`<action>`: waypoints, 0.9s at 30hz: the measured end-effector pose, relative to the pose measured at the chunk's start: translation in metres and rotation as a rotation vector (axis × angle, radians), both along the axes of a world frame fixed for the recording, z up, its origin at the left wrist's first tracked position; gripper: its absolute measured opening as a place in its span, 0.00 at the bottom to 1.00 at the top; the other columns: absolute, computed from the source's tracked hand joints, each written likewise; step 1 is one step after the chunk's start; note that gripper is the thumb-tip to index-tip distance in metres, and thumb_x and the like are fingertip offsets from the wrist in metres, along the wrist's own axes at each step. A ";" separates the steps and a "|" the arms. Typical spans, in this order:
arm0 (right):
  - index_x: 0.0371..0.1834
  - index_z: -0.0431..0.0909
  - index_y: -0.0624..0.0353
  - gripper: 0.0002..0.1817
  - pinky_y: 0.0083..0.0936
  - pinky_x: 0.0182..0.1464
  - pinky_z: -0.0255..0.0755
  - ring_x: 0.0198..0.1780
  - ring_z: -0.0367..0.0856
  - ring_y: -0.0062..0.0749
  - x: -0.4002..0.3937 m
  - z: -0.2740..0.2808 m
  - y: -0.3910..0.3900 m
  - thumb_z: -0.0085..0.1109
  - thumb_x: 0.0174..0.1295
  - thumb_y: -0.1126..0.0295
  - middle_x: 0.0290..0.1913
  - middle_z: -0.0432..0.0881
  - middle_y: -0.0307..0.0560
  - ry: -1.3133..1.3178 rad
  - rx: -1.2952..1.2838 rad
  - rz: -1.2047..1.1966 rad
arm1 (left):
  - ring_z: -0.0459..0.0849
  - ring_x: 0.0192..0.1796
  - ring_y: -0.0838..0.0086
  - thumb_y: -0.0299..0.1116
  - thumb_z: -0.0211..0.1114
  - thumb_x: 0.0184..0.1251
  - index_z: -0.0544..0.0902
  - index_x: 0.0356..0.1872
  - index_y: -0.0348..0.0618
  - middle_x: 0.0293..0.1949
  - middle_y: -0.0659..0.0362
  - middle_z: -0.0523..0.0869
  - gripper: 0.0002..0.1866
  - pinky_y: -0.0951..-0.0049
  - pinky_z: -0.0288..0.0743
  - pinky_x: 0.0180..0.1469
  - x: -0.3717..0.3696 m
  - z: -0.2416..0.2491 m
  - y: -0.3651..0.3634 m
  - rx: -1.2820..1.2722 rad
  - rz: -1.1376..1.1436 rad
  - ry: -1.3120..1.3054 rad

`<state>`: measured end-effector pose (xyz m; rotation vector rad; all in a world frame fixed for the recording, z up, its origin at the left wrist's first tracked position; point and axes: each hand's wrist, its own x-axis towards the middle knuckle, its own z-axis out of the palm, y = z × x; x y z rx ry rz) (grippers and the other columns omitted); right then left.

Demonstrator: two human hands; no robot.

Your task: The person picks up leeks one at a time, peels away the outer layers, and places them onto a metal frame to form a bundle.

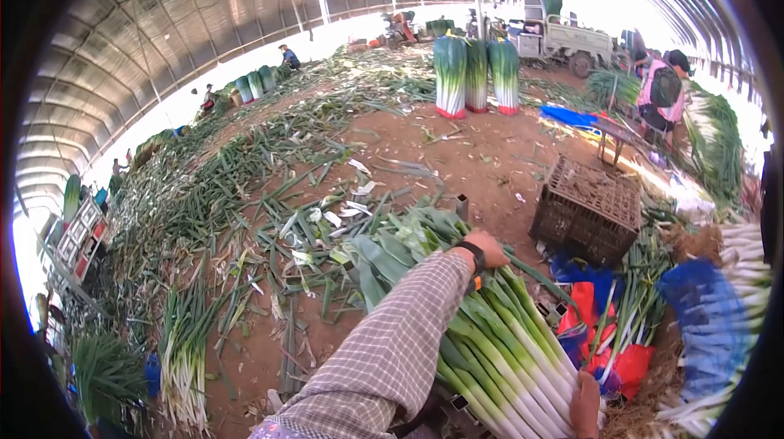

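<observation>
A thick bundle of long green onions [510, 333] lies slanted in front of me, green leaves away from me and white stalks toward the lower right. My left hand [487, 249], below a checked sleeve and a dark wristband, is closed over the leaves at the far end; its fingertips are partly hidden. Against the white stalks on the right side, my right hand [585, 406] grips the bundle's edge, only partly in view. Dark metal stand ends [462, 207] show around the bundle. Red and blue plastic [629, 367] lies just right of it.
An upturned dirty crate [590, 206] stands beyond the bundle. More onions [739, 251] lie along the right, partly under blue mesh [702, 320]. Cut leaves [220, 210] cover the ground at left. Three upright bundles [475, 75], a small truck [576, 40] and a person in pink [663, 88] are farther off.
</observation>
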<state>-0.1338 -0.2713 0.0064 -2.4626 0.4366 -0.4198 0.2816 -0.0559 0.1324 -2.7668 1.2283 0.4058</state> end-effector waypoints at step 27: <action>0.55 0.75 0.60 0.18 0.45 0.62 0.67 0.57 0.75 0.53 0.000 0.006 0.011 0.51 0.60 0.74 0.54 0.80 0.56 0.000 -0.134 -0.092 | 0.60 0.75 0.57 0.58 0.56 0.65 0.71 0.68 0.52 0.72 0.56 0.68 0.34 0.25 0.39 0.71 -0.116 0.002 -0.015 -0.052 -0.131 -0.085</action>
